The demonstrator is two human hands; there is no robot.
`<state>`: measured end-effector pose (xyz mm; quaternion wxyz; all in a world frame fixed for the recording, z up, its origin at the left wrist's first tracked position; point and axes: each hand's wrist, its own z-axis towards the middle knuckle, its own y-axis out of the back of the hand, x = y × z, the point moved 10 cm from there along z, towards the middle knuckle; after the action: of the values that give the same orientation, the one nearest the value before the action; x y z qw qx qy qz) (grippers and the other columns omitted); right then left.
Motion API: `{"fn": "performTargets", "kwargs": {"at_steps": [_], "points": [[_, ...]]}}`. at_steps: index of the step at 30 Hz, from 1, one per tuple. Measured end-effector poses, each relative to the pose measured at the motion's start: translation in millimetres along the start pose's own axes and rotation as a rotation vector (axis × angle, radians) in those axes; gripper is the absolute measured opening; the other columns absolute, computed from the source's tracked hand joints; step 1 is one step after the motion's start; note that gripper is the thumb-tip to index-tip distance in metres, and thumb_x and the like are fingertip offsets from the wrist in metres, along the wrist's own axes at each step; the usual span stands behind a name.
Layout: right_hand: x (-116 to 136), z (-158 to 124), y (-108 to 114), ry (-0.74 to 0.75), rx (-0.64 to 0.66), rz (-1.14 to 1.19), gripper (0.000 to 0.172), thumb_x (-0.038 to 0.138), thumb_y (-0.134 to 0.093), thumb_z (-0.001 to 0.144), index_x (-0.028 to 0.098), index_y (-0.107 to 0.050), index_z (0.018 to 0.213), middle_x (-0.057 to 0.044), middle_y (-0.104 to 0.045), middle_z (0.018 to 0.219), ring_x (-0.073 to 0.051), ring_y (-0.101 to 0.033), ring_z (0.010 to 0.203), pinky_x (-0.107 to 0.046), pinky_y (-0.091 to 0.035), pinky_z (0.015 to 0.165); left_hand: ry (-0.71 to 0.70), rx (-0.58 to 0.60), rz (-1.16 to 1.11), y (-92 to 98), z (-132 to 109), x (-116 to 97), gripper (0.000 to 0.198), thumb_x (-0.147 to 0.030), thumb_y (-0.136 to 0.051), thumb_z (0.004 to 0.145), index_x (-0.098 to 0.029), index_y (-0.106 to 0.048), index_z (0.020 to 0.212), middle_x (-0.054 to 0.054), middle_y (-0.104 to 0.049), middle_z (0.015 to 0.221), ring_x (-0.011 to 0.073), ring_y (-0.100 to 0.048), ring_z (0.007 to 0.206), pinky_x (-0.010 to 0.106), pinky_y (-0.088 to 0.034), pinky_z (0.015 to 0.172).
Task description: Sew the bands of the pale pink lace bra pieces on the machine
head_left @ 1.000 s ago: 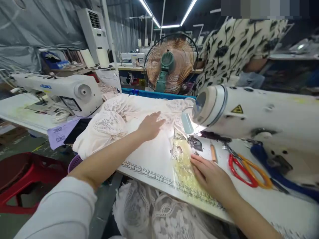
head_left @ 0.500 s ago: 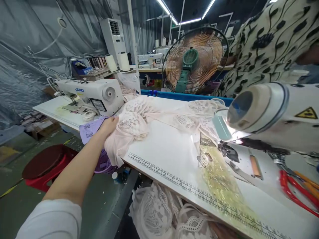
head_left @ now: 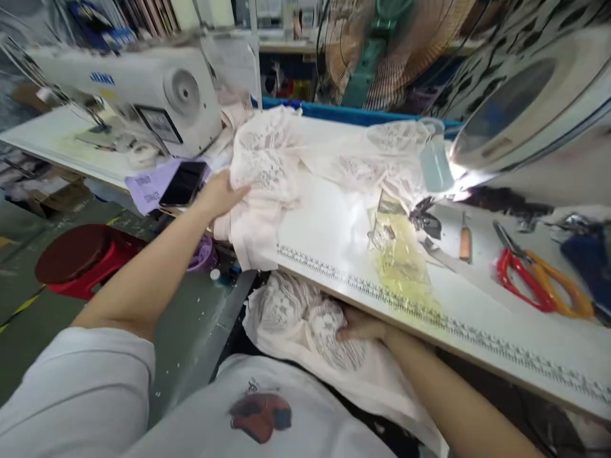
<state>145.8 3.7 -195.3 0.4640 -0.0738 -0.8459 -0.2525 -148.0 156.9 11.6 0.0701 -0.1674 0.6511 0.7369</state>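
Note:
A pale pink lace bra (head_left: 267, 175) lies bunched at the left end of the white worktable. My left hand (head_left: 223, 194) is closed at its edge, thumb over the cloth and the other fingers mostly hidden. Below the table's front edge, a second pale pink lace bra (head_left: 291, 318) hangs over my lap. My right hand (head_left: 361, 326) grips its lace cup, with thumb and fingers partly sunk in the fabric. Beside my left wrist, a black phone (head_left: 184, 183) rests on a lilac printed sheet (head_left: 143, 191).
More lace pieces (head_left: 372, 168) stretch across the table (head_left: 329, 235) to a sewing machine (head_left: 539, 114) at right. Red-handled scissors (head_left: 522, 280), orange-handled scissors (head_left: 563, 292) and a wooden-handled tool (head_left: 464, 242) lie there. A second sewing machine (head_left: 138, 83), red stool (head_left: 86, 261) and fan (head_left: 363, 70) surround it.
The view has tilted down. My right hand has come into sight, holding the bra below the table edge. My left hand stays at the bra on the table, and the phone now shows.

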Motion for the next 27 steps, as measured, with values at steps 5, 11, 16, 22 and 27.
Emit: {"fn": "performTargets", "kwargs": {"at_steps": [5,11,16,22,27], "points": [[-25,8,-34,-0.093,0.301,0.219,0.065,0.062,-0.073,0.044,0.018,-0.069,0.091,-0.007,-0.071,0.093,-0.027,-0.063,0.095,-0.044,-0.043,0.092,-0.029,-0.410,-0.242,36.5,-101,28,0.053,-0.048,-0.050,0.081,-0.016,-0.043,0.122,0.009,-0.052,0.121,0.0218,-0.048,0.112,0.037,-0.038,0.096],[-9,-10,-47,-0.088,0.386,0.482,0.069,0.073,-0.063,0.048,0.016,-0.069,0.087,-0.006,-0.071,0.095,-0.024,-0.062,0.098,-0.042,-0.039,0.097,0.624,0.935,-1.029,-156.2,-315,58,0.069,-0.077,-0.033,0.073,-0.015,-0.062,0.070,0.007,-0.062,0.066,0.0191,-0.058,0.064,0.036,-0.047,0.067],[-4,-29,-66,-0.179,0.379,0.657,0.057,0.052,-0.076,0.047,0.017,-0.069,0.092,-0.007,-0.072,0.092,-0.024,-0.065,0.090,-0.043,-0.045,0.090,0.840,0.993,-1.483,-194.3,-369,23,0.063,-0.073,-0.053,0.067,-0.015,-0.066,0.089,0.007,-0.064,0.087,0.0158,-0.059,0.081,0.029,-0.044,0.082],[-25,-76,-82,-0.196,0.115,0.850,0.077,0.056,-0.070,0.047,0.014,-0.061,0.112,-0.013,-0.070,0.095,-0.030,-0.066,0.086,-0.046,-0.046,0.086,0.758,1.038,-1.610,-193.6,-350,-5,0.057,-0.063,-0.059,0.071,-0.013,-0.066,0.097,0.009,-0.063,0.091,0.0147,-0.058,0.080,0.028,-0.042,0.081],[-24,-111,-62,-0.154,-0.122,0.819,0.072,0.056,-0.062,0.060,0.017,-0.054,0.121,-0.014,-0.070,0.095,-0.033,-0.065,0.090,-0.048,-0.046,0.086,0.576,1.160,-1.668,-217.0,-347,-48,0.069,-0.065,-0.069,0.055,-0.013,-0.065,0.099,0.017,-0.060,0.113,0.0335,-0.043,0.119,0.048,-0.019,0.105]]}}
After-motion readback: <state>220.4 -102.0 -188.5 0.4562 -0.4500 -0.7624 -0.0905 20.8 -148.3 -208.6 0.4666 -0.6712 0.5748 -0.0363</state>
